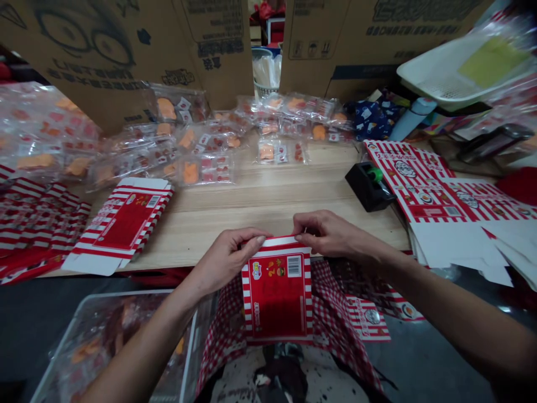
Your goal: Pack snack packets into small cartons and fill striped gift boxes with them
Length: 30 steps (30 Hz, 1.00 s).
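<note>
Two large brown cardboard cartons [157, 73] wall off the far side of the counter [260, 193], with a narrow gap between them. Clear plastic packets [207, 169] with orange pieces inside lie in an overlapping band in front of the cartons, thickest at the left. On the right are a black tape dispenser [369, 190], flat striped box blanks [423, 193], a pale blue bottle [413, 118] and a white plastic basket [444, 73]. A folded striped box [128, 224] lies on the left, beside more striped packaging [37, 224]. A clear plastic bin [119, 292] sits below the counter's near edge, partly covered by the left forearm.

The red-and-white striped box [277, 302] is at the near edge, in front of the person's body and over a checkered cloth [331, 319]. The left hand [226, 254] pinches its top edge near the left corner, thumb along the front; the right hand [325, 232] pinches the right corner, fingers bent. Both forearms angle inward.

Counted: one box held, one folded box on the left, one dispenser, one bottle, two cartons; the packets overlap too much to count.
</note>
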{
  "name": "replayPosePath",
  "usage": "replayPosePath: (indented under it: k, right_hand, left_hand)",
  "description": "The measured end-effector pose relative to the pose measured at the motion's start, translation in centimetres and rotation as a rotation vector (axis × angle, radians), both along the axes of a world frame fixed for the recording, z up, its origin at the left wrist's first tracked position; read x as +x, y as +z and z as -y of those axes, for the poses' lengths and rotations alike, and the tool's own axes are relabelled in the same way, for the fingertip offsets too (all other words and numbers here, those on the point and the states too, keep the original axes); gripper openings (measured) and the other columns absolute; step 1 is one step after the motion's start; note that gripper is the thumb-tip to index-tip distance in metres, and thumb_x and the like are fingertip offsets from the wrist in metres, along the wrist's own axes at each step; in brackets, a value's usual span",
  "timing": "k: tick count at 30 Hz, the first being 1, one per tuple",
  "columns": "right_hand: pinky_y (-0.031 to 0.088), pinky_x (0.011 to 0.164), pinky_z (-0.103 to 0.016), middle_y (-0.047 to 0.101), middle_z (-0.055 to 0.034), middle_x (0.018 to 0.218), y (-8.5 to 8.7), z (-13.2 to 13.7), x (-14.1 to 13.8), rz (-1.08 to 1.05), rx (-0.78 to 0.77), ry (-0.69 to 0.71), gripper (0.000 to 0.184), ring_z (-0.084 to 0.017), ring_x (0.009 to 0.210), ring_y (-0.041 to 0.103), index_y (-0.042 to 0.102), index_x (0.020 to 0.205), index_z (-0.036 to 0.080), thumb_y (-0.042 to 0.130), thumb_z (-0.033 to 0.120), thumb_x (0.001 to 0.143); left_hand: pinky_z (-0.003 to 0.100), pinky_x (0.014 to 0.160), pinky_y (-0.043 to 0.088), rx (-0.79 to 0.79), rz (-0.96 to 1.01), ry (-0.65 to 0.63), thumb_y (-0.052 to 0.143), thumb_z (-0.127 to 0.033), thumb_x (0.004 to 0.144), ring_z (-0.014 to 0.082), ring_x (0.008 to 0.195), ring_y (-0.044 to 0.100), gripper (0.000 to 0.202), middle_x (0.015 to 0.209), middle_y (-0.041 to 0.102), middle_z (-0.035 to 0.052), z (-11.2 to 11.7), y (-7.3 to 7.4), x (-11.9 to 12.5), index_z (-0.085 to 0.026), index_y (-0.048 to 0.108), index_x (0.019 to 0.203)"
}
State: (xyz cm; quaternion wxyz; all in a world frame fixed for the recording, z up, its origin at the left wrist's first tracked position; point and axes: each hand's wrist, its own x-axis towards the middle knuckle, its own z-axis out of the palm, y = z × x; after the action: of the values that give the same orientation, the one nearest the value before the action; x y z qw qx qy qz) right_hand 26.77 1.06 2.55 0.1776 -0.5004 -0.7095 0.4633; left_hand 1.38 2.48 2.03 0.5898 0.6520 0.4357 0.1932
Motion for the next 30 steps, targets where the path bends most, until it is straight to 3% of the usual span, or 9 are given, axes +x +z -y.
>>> replayPosePath:
  k: [3, 8, 11, 14, 17, 20, 22, 26, 30]
  right_hand:
    - [0.037, 0.061, -0.025, 0.063, 0.0001, 0.070, 0.1, 1.0, -0.2, 0.010, 0.027, -0.052, 0.013, -0.013, 0.064, 0.052, 0.062, 0.076, 0.018, 0.054, 0.009, 0.082]
    - [0.036, 0.060, -0.025, 0.061, 0.0012, 0.067, -0.1, 1.1, -0.5, 0.015, 0.017, -0.090, 0.016, -0.013, 0.064, 0.051, 0.059, 0.072, 0.018, 0.053, 0.007, 0.080]
    - [0.034, 0.059, -0.025, 0.057, 0.0021, 0.064, 0.3, 0.6, -0.4, 0.033, 0.038, -0.080, 0.016, -0.011, 0.061, 0.048, 0.057, 0.069, 0.018, 0.052, 0.006, 0.079]
    - [0.037, 0.060, -0.025, 0.062, 0.0007, 0.068, 0.8, 0.6, 0.2, 0.009, 0.009, -0.019, 0.014, -0.012, 0.063, 0.051, 0.062, 0.076, 0.017, 0.053, 0.014, 0.086]
    - [0.043, 0.066, -0.027, 0.067, -0.0026, 0.079, 0.6, 1.5, 0.9, -0.003, 0.034, 0.072, 0.018, -0.015, 0.071, 0.057, 0.066, 0.087, 0.017, 0.052, 0.025, 0.094]
    - [0.048, 0.074, -0.030, 0.070, -0.0055, 0.095, -0.1, 2.8, 0.8, -0.037, 0.110, 0.078, 0.012, -0.017, 0.082, 0.062, 0.065, 0.098, 0.018, 0.054, 0.022, 0.094]
    - [0.050, 0.075, -0.030, 0.070, -0.0047, 0.096, -0.4, 3.4, 0.3, -0.096, 0.150, -0.019, 0.011, -0.017, 0.082, 0.064, 0.064, 0.100, 0.020, 0.056, 0.018, 0.092]
    - [0.055, 0.072, -0.030, 0.069, -0.0032, 0.092, 0.6, 3.2, -0.6, -0.275, 0.303, -0.288, 0.009, -0.017, 0.081, 0.066, 0.062, 0.103, 0.022, 0.057, 0.020, 0.096]
    - [0.057, 0.079, -0.032, 0.067, -0.0069, 0.108, 2.4, 1.8, -0.5, -0.287, 0.777, -0.387, 0.019, -0.020, 0.097, 0.068, 0.061, 0.108, 0.025, 0.060, 0.012, 0.094]
  left_hand:
    - [0.031, 0.081, 0.053, -0.041, 0.021, -0.072, 0.062, -0.046, 0.093, 0.0202, 0.092, 0.069, 0.034, 0.107, 0.079, 0.0080, -0.3, -0.3, -0.5, -0.019, 0.079, 0.103]
    - [0.027, 0.067, 0.051, -0.041, -0.010, -0.048, 0.063, -0.046, 0.092, 0.0159, 0.074, 0.065, 0.034, 0.087, 0.076, 0.0044, -0.7, -0.3, 0.0, -0.017, 0.077, 0.099]
    - [0.027, 0.069, 0.053, 0.040, -0.032, -0.037, 0.064, -0.042, 0.091, 0.0162, 0.076, 0.067, 0.034, 0.092, 0.077, 0.0049, -0.8, 0.2, 0.5, -0.018, 0.077, 0.109]
    - [0.031, 0.077, 0.057, 0.018, 0.024, -0.142, 0.061, -0.042, 0.094, 0.0202, 0.088, 0.072, 0.036, 0.108, 0.079, 0.0074, -1.2, 0.5, 0.1, -0.022, 0.076, 0.120]
    - [0.036, 0.089, 0.057, 0.012, 0.033, -0.241, 0.057, -0.042, 0.098, 0.0229, 0.102, 0.073, 0.035, 0.118, 0.078, 0.0071, -1.3, 0.2, -1.1, -0.026, 0.076, 0.122]
    - [0.037, 0.093, 0.056, 0.043, 0.023, -0.302, 0.065, -0.038, 0.094, 0.0231, 0.108, 0.071, 0.039, 0.124, 0.075, 0.0072, -0.8, -0.2, -2.1, -0.029, 0.070, 0.132]
    - [0.033, 0.089, 0.057, 0.078, 0.039, -0.248, 0.068, -0.035, 0.093, 0.0209, 0.104, 0.072, 0.039, 0.121, 0.075, 0.0071, -0.4, 0.1, -2.4, -0.027, 0.070, 0.131]
    - [0.025, 0.074, 0.058, 0.363, 0.109, 0.105, 0.077, -0.035, 0.087, 0.0160, 0.086, 0.071, 0.030, 0.102, 0.075, 0.0051, -0.7, 2.6, -1.9, -0.020, 0.071, 0.113]
    - [0.026, 0.083, 0.059, 0.829, 0.132, 0.208, 0.079, -0.026, 0.086, 0.0153, 0.090, 0.071, 0.037, 0.106, 0.074, 0.0031, -2.0, 5.4, -1.1, -0.023, 0.066, 0.120]
